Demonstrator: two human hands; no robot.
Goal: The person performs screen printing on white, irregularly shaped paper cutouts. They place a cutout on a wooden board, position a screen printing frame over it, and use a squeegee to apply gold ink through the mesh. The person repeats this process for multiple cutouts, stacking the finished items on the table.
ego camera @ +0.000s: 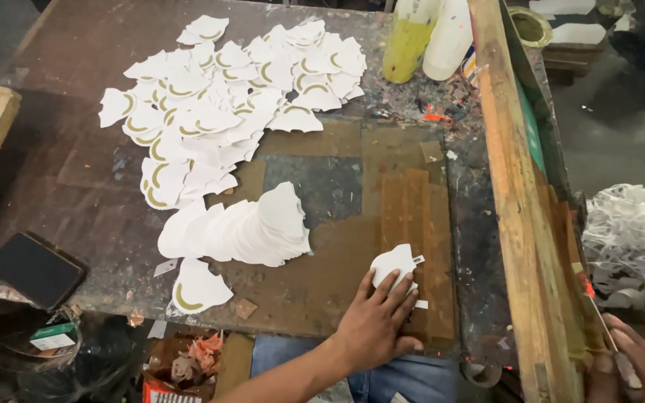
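My left hand lies flat, fingers spread, pressing down on a white cut paper piece that sits on a brown board on the worktable. At the bottom right corner, beyond a wooden rail, my right hand is closed on a thin brush with an orange mark near its tip. Left of my left hand lies a fanned stack of white pieces. One single piece with a gold arc rests near the front edge.
Several white pieces with gold arcs are spread across the far table. Two bottles, one yellowish and one white, stand at the back. A black phone lies front left. White offcut scraps pile at right.
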